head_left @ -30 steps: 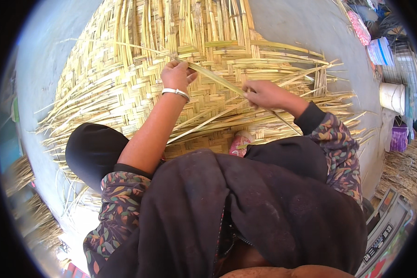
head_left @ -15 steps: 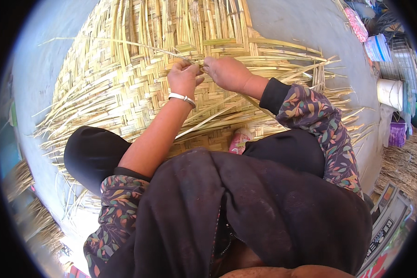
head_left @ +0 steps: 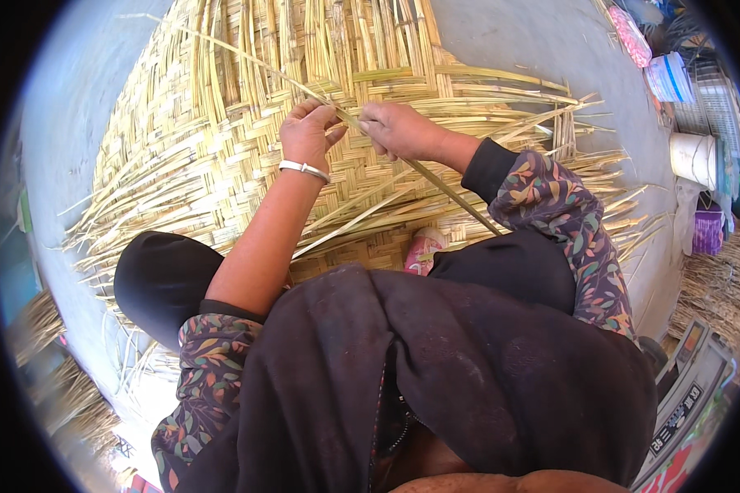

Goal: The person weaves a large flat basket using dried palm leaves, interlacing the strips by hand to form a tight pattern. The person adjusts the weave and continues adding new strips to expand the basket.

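Both your hands are on one long strip (head_left: pixel 436 177) over the woven mat (head_left: pixel 222 140). Your left hand (head_left: pixel 307 134) pinches it between thumb and fingertips; your right hand (head_left: pixel 396 130) is closed around it just beside the left, knuckles up. The hands almost touch.

Where the strip lies: it runs diagonally, from the upper left over the mat, through both hands, then down to the right toward your right sleeve (head_left: pixel 563 238) (lower end hidden behind the dark cloth at your knee).

Changes against half a second ago:
- hands were already together at the same spot on the mat, so little shift in place
- your right forearm now lies flatter, the elbow further out to the right
- the strip's free end now shows clearly, rising to the upper left; earlier I could not make it out

Against a second ago: the hands were apart then, the right one lower and to the right.

White bangle (head_left: pixel 302 169) on your left wrist. Pink shoe (head_left: pixel 423 251) on the mat below your right forearm. White bucket (head_left: pixel 692 158) on the floor, well to the right.
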`<act>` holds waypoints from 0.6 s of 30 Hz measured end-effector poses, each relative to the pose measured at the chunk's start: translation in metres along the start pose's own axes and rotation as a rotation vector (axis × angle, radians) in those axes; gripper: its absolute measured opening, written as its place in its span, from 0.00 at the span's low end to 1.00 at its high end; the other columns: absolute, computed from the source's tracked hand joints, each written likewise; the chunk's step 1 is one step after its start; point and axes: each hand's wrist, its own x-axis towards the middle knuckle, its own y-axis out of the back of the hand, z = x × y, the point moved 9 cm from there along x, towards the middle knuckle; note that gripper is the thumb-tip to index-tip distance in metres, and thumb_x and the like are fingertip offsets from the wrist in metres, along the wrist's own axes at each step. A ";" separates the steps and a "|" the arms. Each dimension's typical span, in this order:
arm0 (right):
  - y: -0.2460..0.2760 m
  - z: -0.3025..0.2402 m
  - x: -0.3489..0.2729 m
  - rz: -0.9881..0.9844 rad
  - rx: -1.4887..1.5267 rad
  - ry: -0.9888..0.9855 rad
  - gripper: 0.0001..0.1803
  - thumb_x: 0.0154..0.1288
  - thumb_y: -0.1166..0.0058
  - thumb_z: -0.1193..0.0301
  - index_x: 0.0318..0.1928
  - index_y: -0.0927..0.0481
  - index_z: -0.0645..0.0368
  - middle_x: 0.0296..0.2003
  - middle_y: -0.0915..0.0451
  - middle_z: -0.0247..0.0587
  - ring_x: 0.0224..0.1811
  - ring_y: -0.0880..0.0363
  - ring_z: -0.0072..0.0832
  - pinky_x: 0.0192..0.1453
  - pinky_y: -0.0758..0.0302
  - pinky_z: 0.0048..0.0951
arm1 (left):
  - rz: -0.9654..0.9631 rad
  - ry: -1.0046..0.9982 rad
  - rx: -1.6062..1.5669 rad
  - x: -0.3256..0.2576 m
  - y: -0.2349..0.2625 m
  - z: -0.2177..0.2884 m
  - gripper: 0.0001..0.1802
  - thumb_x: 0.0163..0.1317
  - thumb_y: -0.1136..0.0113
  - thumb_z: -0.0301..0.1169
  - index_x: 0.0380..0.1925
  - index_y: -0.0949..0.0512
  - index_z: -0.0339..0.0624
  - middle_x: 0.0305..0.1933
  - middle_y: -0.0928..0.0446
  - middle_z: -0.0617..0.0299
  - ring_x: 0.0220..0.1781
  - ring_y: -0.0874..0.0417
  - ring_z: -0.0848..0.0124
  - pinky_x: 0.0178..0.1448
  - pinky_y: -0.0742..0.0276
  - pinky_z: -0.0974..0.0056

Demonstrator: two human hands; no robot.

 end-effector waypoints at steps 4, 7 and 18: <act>-0.005 0.007 -0.002 -0.025 0.021 -0.017 0.12 0.69 0.59 0.64 0.39 0.28 0.59 0.19 0.24 0.36 0.17 0.26 0.25 0.23 0.26 0.27 | -0.025 0.013 0.032 0.001 -0.002 -0.001 0.05 0.57 0.44 0.25 0.34 0.26 0.41 0.33 0.22 0.62 0.34 0.20 0.72 0.35 0.19 0.66; -0.005 0.009 -0.003 -0.027 0.082 -0.038 0.12 0.69 0.60 0.64 0.40 0.28 0.59 0.19 0.24 0.36 0.17 0.26 0.24 0.24 0.26 0.28 | -0.024 0.015 0.009 0.001 -0.001 -0.001 0.04 0.57 0.44 0.26 0.33 0.26 0.42 0.32 0.22 0.62 0.34 0.20 0.72 0.35 0.19 0.66; 0.010 -0.032 0.005 0.220 -0.446 0.159 0.14 0.65 0.54 0.61 0.41 0.28 0.60 0.29 0.21 0.49 0.34 0.21 0.44 0.37 0.26 0.42 | -0.045 0.020 0.061 -0.016 -0.014 -0.006 0.02 0.59 0.47 0.26 0.28 0.28 0.46 0.31 0.24 0.66 0.35 0.22 0.75 0.40 0.23 0.63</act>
